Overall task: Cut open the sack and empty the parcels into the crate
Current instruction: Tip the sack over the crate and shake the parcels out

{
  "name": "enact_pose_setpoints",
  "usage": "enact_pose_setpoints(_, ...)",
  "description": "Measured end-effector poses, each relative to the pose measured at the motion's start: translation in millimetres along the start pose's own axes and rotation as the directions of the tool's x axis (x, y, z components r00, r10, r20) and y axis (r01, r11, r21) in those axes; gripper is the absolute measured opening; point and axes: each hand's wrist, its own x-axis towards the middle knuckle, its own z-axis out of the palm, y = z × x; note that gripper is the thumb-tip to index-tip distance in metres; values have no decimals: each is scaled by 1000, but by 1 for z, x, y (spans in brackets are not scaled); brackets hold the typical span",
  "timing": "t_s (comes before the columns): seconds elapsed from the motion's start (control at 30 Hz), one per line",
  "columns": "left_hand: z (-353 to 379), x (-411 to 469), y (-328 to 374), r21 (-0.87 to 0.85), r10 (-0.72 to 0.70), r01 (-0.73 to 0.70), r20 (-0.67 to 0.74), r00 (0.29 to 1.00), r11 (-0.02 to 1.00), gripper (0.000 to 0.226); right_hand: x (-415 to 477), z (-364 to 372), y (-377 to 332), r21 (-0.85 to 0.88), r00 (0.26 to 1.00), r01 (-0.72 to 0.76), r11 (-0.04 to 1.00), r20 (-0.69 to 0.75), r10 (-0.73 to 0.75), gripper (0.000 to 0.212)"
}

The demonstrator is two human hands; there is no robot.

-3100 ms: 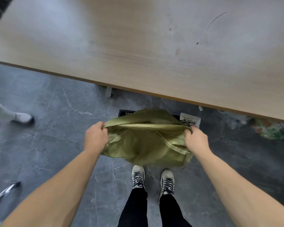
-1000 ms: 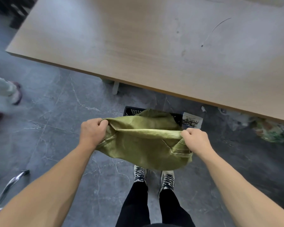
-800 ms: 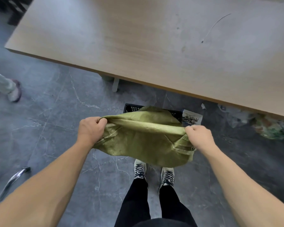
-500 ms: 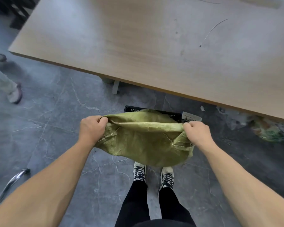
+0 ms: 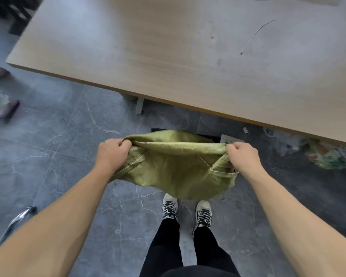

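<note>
Sack (image 5: 176,168), olive green and woven, hangs in the air between both hands, above the grey floor (image 5: 58,156) and in front of the person's shoes (image 5: 169,208). Left hand (image 5: 113,153) has its fingers clenched on a bunched corner of the sack at its left end; right hand (image 5: 243,154) is closed the same way on the right end. Between the two fists the upper edge runs nearly straight and taut, and the cloth below sags in loose folds, looking slack. A line of pale stitching shows near each hand.

Crate (image 5: 208,136), black, sits on the floor behind the sack; only slivers of its rim show past the cloth, so what it contains cannot be told. Just to its right a white slip of paper (image 5: 231,139) shows, with dark marks. Beyond stands a wide wooden table (image 5: 168,47), its near edge crossing above the crate. Under the table at far right lies crumpled wrapping (image 5: 328,154) in clear and green.
</note>
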Motion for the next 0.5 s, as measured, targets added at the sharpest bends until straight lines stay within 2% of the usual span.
enact_pose_setpoints(0.07,1,0,1,-41,12,-13,-19,1000,999,32,1,0,-1,-8,999,39,999,-18,-39,31)
enact_pose_setpoints(0.17,0,5,10,-139,61,-74,-92,994,988,33,6,-9,-7,88,985,86,992,-160,-71,31)
enact_pose_setpoints(0.27,2,8,12,12,2,-2,60,998,1000,40,7,-8,-7,49,993,25,998,-116,-19,30)
enact_pose_setpoints(0.3,2,9,12,9,6,-7,61,998,1000,38,7,-7,-6,40,994,34,999,-103,-30,30)
enact_pose_setpoints(0.4,0,10,16,-126,43,-49,-52,998,991,38,8,-13,-5,100,982,105,989,-168,-87,27)
enact_pose_setpoints(0.5,4,13,11,-50,-53,54,21,998,997,40,8,-12,-1,82,984,99,992,-157,-85,23)
